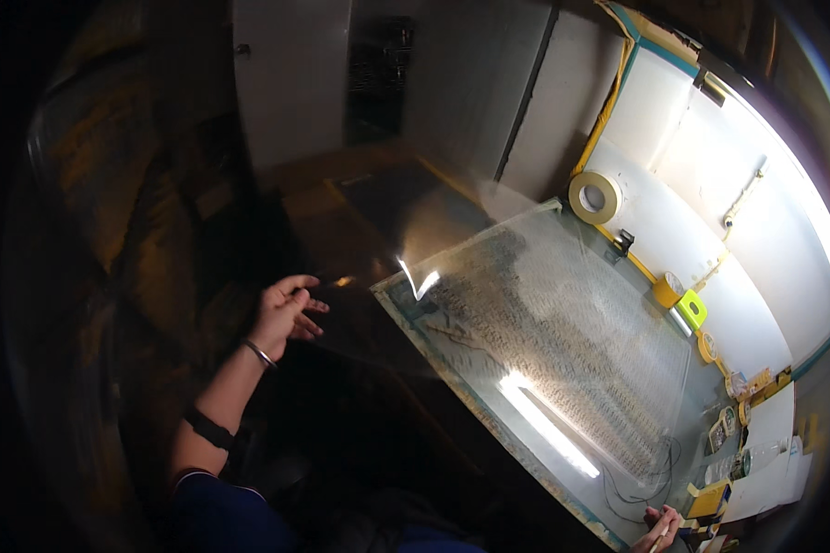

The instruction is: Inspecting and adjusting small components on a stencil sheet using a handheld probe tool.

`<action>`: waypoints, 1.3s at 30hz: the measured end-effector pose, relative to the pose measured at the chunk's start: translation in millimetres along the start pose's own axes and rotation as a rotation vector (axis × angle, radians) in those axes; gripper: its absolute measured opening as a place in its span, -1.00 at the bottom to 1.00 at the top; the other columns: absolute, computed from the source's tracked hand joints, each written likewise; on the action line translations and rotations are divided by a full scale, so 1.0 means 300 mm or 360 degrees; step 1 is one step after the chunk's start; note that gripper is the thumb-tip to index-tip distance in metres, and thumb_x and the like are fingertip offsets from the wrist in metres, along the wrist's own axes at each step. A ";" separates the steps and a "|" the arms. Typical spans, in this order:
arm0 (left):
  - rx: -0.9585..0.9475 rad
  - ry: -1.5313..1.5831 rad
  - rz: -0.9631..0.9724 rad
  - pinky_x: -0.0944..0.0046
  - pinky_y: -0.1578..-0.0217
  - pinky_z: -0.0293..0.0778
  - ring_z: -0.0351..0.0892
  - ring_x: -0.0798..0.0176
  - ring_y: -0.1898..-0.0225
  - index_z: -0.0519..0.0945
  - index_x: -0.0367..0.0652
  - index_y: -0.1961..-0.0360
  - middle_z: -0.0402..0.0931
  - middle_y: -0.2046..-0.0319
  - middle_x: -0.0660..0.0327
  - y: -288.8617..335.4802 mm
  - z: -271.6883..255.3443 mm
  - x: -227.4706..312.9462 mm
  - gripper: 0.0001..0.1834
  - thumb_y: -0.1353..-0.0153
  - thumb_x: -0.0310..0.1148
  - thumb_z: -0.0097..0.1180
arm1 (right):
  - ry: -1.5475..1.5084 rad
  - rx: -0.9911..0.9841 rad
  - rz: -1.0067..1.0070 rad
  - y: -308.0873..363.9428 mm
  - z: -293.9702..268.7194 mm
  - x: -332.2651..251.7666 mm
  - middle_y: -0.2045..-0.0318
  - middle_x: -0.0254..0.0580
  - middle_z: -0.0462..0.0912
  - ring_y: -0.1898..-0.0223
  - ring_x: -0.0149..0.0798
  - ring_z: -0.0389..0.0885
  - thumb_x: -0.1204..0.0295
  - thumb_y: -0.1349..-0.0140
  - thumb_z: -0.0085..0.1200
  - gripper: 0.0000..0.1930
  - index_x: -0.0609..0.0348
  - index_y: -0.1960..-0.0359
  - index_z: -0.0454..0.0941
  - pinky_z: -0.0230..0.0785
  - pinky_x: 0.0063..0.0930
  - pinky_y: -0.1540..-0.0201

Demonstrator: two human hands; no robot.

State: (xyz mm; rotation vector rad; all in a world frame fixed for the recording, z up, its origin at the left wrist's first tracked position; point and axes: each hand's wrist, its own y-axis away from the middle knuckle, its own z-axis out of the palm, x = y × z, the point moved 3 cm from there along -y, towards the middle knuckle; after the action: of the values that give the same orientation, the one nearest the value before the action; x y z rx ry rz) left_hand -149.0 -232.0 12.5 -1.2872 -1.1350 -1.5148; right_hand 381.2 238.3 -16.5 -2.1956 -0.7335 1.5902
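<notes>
Table (pixel 484 419): glass-topped, with a worn rim; one long side is set toward the person and the opposite side is backed by a white wall (pixel 655 101). Sheet (pixel 563 341): large, see-through, marked with close rows of small dark figures; laid over most of the table, with a bent bright glint shown at the table's left corner. Left hand (pixel 290 313): held out past the table's left corner, well apart from the dark-marked part of the sheet; fingers half curled, thumb brought near the forefinger; whether a clear edge of the sheet is pinched there cannot be told. A bracelet (pixel 261 353) is worn at the wrist, a black band (pixel 209 428) farther up the forearm. Right hand (pixel 657 529): partly cut off, placed at the table's near right end, just beyond the sheet's marked area; fingers closed about a thin pale stick (pixel 659 544). A dark wire (pixel 609 488) is looped on the table near this hand. Along the table's wall side are ranged: white tape (pixel 580 186) at the far corner, a black holder (pixel 624 241), yellow tape (pixel 666 291), a green item (pixel 693 309); a yellow box (pixel 709 500) is placed at the table's right end.
</notes>
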 end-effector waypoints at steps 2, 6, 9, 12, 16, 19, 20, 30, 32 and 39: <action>0.0127 0.0002 0.0030 0.45 0.60 0.51 0.64 0.33 0.55 0.40 -0.10 -0.16 0.64 0.25 0.08 -0.094 -0.043 -0.006 -0.69 -0.44 -0.35 -0.15 | 0.0094 0.0026 0.0027 0.003 0.002 -0.023 0.33 0.10 0.65 0.37 -0.16 0.65 0.28 -0.42 -0.18 -0.61 0.47 0.10 0.51 0.56 -0.39 0.29; 0.0325 0.0267 0.0029 0.39 0.59 0.56 0.67 0.25 0.53 0.40 0.01 -0.17 0.65 0.23 0.05 -0.324 -0.111 -0.073 -0.69 -0.45 -0.37 -0.17 | 0.0066 0.0183 -0.0084 -0.003 -0.007 -0.048 0.36 0.04 0.66 0.39 -0.18 0.64 0.33 -0.39 -0.16 -0.66 0.41 0.18 0.56 0.54 -0.40 0.32; 0.0472 0.0278 0.0052 0.39 0.63 0.55 0.68 0.24 0.54 0.38 0.03 -0.19 0.65 0.25 0.06 -0.498 -0.163 -0.191 -0.68 -0.45 -0.34 -0.16 | 0.0049 0.0288 0.0225 -0.004 -0.028 -0.007 0.36 -0.01 0.66 0.34 -0.18 0.64 0.29 -0.39 -0.10 -0.67 0.36 0.17 0.58 0.52 -0.39 0.27; 0.0573 0.0222 -0.0024 0.37 0.63 0.55 0.64 0.25 0.57 0.36 0.05 -0.21 0.65 0.28 0.06 -0.629 -0.139 -0.323 -0.67 -0.45 -0.34 -0.17 | 0.0062 0.0459 0.0485 0.019 -0.070 0.092 0.54 -0.28 0.60 0.47 -0.45 0.55 0.12 -0.44 -0.14 -0.66 0.17 0.17 0.46 0.40 -0.61 0.35; 0.0705 0.0101 -0.0053 0.32 0.62 0.53 0.60 0.29 0.57 0.35 -0.01 -0.23 0.64 0.33 0.11 -0.760 -0.176 -0.538 -0.63 -0.42 -0.44 -0.14 | 0.0098 0.0409 0.0430 0.003 0.000 0.012 0.56 -0.25 0.61 0.50 -0.44 0.52 0.18 -0.44 -0.14 -0.68 0.21 0.24 0.47 0.37 -0.56 0.36; 0.0771 -0.0334 -0.0088 0.35 0.61 0.49 0.56 0.34 0.60 0.34 -0.08 -0.28 0.62 0.39 0.14 -0.829 -0.186 -0.706 -0.49 -0.29 -0.52 0.04 | 0.0164 0.0370 0.0407 0.002 0.007 -0.003 0.56 -0.25 0.61 0.51 -0.45 0.51 0.19 -0.44 -0.15 -0.69 0.21 0.25 0.46 0.35 -0.57 0.37; 0.0803 -0.0721 0.0187 0.24 0.45 0.57 0.64 0.22 0.47 0.43 -0.22 -0.19 0.64 0.34 0.04 -0.823 -0.153 -0.725 -0.48 -0.17 -0.47 0.20 | 0.0168 0.0372 0.0397 0.005 0.001 -0.008 0.56 -0.25 0.61 0.51 -0.46 0.51 0.19 -0.44 -0.15 -0.69 0.21 0.25 0.46 0.34 -0.57 0.37; 0.1021 -0.1340 0.0181 0.02 -0.06 0.43 0.51 -0.12 -0.06 0.42 -0.26 -0.18 0.56 0.02 -0.10 -0.760 -0.251 -0.702 -0.27 -0.03 -0.09 0.34 | 0.0021 0.0241 0.0363 -0.004 0.033 -0.022 0.55 -0.28 0.58 0.48 -0.50 0.50 0.22 -0.43 -0.12 -0.71 0.21 0.28 0.46 0.28 -0.60 0.35; 0.1113 -0.1041 0.0293 0.04 0.01 0.47 0.57 -0.05 0.03 0.46 -0.21 -0.13 0.59 0.08 -0.04 -0.729 -0.274 -0.607 -0.43 -0.12 -0.21 0.27 | -0.0050 0.0189 0.0343 -0.003 0.052 -0.015 0.55 -0.29 0.57 0.47 -0.49 0.51 0.23 -0.43 -0.12 -0.71 0.22 0.28 0.46 0.28 -0.60 0.35; 0.0135 -0.0983 0.1461 0.09 -0.10 0.34 0.43 -0.02 -0.08 0.48 -0.25 -0.07 0.45 -0.03 -0.02 -0.209 0.486 -0.052 -0.64 -0.29 -0.34 0.06 | -0.0194 -0.0083 0.0201 -0.019 0.006 0.002 0.45 -0.27 0.57 0.34 -0.43 0.60 0.49 -0.30 0.07 -0.89 0.28 0.22 0.50 0.42 -0.57 0.22</action>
State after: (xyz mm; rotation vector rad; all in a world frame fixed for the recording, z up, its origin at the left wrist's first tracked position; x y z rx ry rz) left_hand -171.6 -74.7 -0.6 -1.9133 -0.7396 -0.3950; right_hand 378.3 243.3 -14.5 -2.2379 -0.6898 1.7994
